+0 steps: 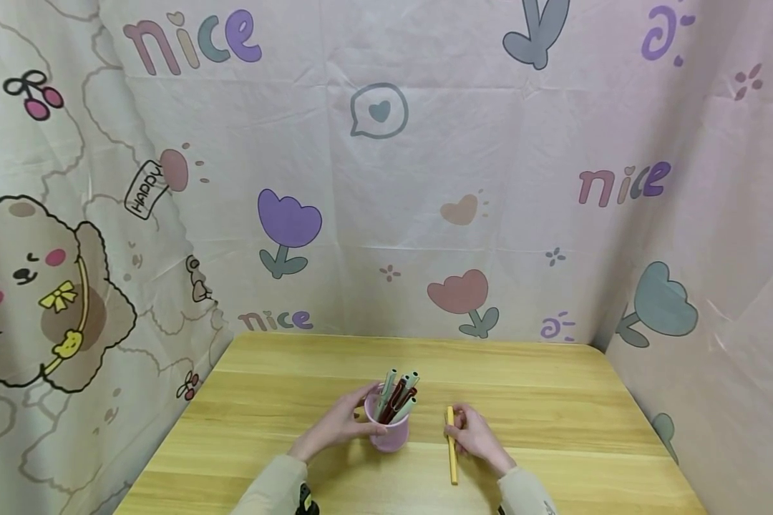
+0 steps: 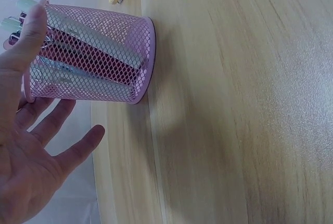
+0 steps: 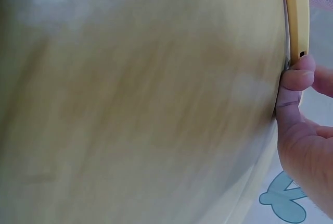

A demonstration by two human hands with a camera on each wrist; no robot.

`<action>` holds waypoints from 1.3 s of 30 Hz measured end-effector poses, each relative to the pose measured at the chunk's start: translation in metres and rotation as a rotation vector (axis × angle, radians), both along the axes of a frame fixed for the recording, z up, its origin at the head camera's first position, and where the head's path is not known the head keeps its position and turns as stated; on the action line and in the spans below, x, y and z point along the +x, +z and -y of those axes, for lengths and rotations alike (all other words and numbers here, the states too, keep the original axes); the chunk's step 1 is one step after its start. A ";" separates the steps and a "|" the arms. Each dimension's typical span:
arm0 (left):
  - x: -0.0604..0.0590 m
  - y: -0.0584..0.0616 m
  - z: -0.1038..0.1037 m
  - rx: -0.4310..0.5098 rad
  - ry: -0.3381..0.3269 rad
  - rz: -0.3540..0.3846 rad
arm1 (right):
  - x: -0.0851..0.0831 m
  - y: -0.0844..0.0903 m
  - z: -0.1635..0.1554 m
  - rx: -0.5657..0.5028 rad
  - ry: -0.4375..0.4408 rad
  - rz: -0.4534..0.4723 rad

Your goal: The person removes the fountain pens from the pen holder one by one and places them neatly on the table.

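A pink mesh pen cup (image 1: 389, 438) stands on the table, holding several pens (image 1: 396, 400) in pale green and dark red, tops up. My left hand (image 1: 340, 423) grips the cup from its left side near the rim. In the left wrist view the thumb (image 2: 32, 34) lies across the rim, while two lower fingers spread away from the mesh. To the right of the cup, my right hand (image 1: 478, 436) pinches a yellow pen (image 1: 453, 465) between thumb and fingertips. That pen lies lengthwise toward me, close over the wood; its clip shows in the left wrist view.
The wooden table (image 1: 283, 372) has a printed cloth (image 1: 386, 179) hanging behind it and along both sides. A dark band (image 1: 305, 499) sits at the left sleeve's cuff.
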State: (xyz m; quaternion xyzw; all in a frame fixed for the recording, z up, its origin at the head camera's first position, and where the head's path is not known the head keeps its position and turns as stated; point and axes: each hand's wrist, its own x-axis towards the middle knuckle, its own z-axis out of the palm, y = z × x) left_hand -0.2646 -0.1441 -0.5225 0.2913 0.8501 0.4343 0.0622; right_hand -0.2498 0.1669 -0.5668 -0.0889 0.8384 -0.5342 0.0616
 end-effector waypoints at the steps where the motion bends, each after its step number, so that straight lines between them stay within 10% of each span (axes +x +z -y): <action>1: 0.000 0.000 0.000 -0.002 0.002 0.002 | 0.000 0.000 0.000 0.006 0.000 0.000; 39: -0.001 0.000 0.000 -0.014 0.022 0.017 | -0.003 -0.009 0.001 0.022 -0.016 -0.020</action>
